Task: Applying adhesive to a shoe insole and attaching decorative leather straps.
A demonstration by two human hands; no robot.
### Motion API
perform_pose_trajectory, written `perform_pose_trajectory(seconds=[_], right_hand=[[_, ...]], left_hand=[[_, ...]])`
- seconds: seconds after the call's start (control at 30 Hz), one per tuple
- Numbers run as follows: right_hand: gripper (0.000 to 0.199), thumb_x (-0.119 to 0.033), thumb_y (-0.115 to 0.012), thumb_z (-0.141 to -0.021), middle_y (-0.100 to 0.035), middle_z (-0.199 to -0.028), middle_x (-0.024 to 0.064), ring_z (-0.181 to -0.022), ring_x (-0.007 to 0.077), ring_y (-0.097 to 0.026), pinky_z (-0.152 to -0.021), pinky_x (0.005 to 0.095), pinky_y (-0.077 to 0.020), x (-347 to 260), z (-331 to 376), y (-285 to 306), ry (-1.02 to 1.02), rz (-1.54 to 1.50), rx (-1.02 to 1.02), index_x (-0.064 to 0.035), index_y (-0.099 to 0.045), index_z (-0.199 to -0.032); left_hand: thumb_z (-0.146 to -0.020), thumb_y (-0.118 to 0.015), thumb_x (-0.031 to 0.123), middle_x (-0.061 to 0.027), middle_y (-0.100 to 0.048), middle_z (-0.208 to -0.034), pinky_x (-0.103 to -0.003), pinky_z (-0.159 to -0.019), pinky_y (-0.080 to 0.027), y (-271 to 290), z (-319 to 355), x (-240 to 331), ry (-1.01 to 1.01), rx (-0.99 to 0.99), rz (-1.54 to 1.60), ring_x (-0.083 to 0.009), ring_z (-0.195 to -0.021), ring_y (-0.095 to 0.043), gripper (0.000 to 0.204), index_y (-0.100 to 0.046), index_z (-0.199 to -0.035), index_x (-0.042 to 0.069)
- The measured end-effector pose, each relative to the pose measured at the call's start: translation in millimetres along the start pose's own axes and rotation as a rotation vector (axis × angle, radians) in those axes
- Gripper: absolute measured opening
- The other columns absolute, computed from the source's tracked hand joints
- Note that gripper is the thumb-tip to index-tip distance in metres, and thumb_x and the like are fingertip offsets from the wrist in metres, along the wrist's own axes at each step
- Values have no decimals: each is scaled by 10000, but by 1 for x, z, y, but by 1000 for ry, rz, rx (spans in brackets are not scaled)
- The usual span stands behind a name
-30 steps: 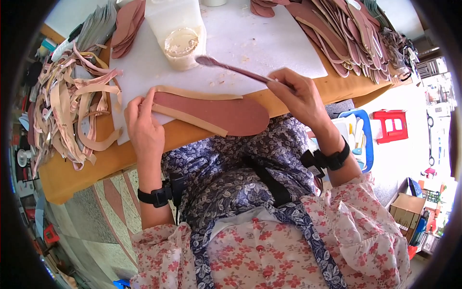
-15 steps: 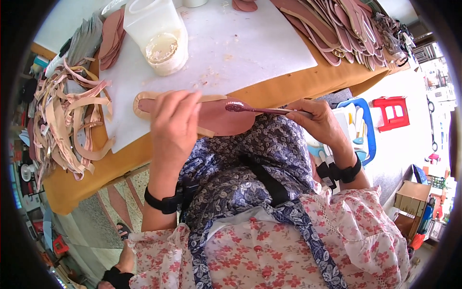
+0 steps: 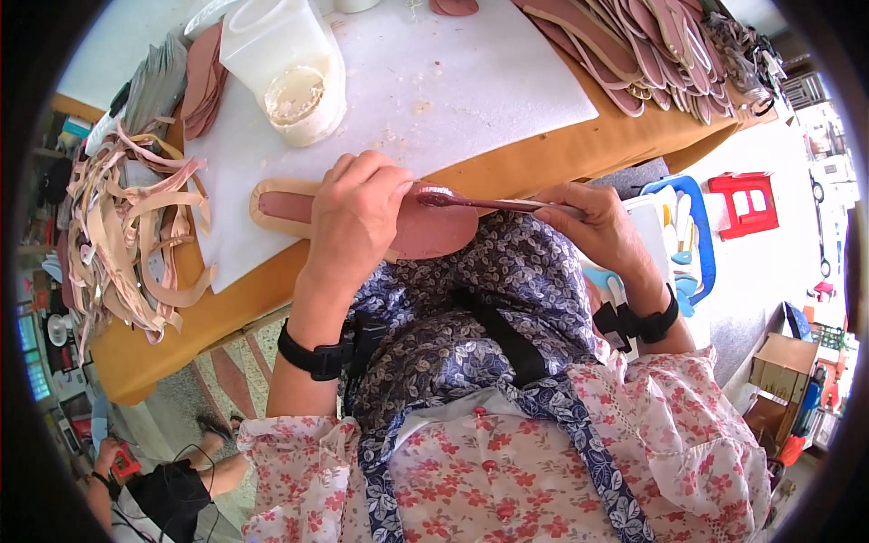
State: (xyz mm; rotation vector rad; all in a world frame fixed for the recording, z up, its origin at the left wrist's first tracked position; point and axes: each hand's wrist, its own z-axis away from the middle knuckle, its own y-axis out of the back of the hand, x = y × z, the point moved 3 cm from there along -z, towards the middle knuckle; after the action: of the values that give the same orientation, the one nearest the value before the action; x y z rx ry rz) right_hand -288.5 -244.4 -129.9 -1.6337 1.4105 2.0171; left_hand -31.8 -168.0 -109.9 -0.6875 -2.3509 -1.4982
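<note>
A dusty-pink shoe insole (image 3: pixel 441 228) lies across the table's front edge and my lap. Beige edging strip (image 3: pixel 269 220) runs round its narrow left end. My left hand (image 3: pixel 360 210) is closed over the middle of the insole, thumb and fingers pinching at its far edge; the hand hides what lies under it. In my right hand (image 3: pixel 593 217) is a toothbrush (image 3: pixel 493 205), held by its handle. The brush head, bristles up and coated dark, is over the insole's wide right end, close beside my left fingertips.
A white tub (image 3: pixel 303 107) of pale paste stands on the white board (image 3: pixel 453 81). Tangled beige strips (image 3: pixel 154 226) hang at the left. Stacked insoles (image 3: pixel 647 54) lie at the far right. A blue-rimmed bin (image 3: pixel 701 244) and red stool (image 3: pixel 744 204) stand right. Another person (image 3: pixel 172 489) is lower left.
My left hand has moved right along the insole, and its fingers have closed at the far edge near the brush head. The other person shows more at lower left.
</note>
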Motion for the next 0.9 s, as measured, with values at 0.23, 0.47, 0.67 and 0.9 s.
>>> perform_pose_trajectory(seconds=[0.23, 0.47, 0.67, 0.9], right_hand=[[157, -145, -678, -891, -654, -734, 120, -664, 202, -652, -628, 316, -499, -4, -6, -3, 19, -6, -11, -13, -689, -975], [156, -144, -689, -879, -650, -734, 125, -661, 224, -649, -624, 323, -498, -2, -8, -5, 29, 25, 24, -14, -685, -965], [152, -152, -695, -865, -650, -760, 149, -711, 306, -654, -651, 348, -500, 4, -14, -9, 40, 28, 8, -26, -681, -949], [150, -161, -689, -867, -649, -763, 154, -719, 323, -653, -648, 351, -498, 2, -17, -10, 23, 31, -1, -30, -679, -940]], left_hand=[[-849, -621, 15, -120, -631, -873, -367, -733, -488, 3, -4, -1, 81, -70, 50, -302, -826, -606, 62, -666, -880, -14], [-854, -618, 17, -112, -630, -869, -376, -739, -492, 2, -4, -4, 94, -75, 81, -300, -822, -598, 60, -667, -875, -8], [-851, -628, 20, -123, -646, -913, -379, -776, -500, 11, -1, -9, 196, -118, 222, -304, -893, -612, 84, -680, -914, 3], [-692, -802, 138, -144, -588, -1215, -396, -986, -426, 40, 21, -7, 58, -210, 51, -300, -1171, -543, 547, -616, -1182, -17]])
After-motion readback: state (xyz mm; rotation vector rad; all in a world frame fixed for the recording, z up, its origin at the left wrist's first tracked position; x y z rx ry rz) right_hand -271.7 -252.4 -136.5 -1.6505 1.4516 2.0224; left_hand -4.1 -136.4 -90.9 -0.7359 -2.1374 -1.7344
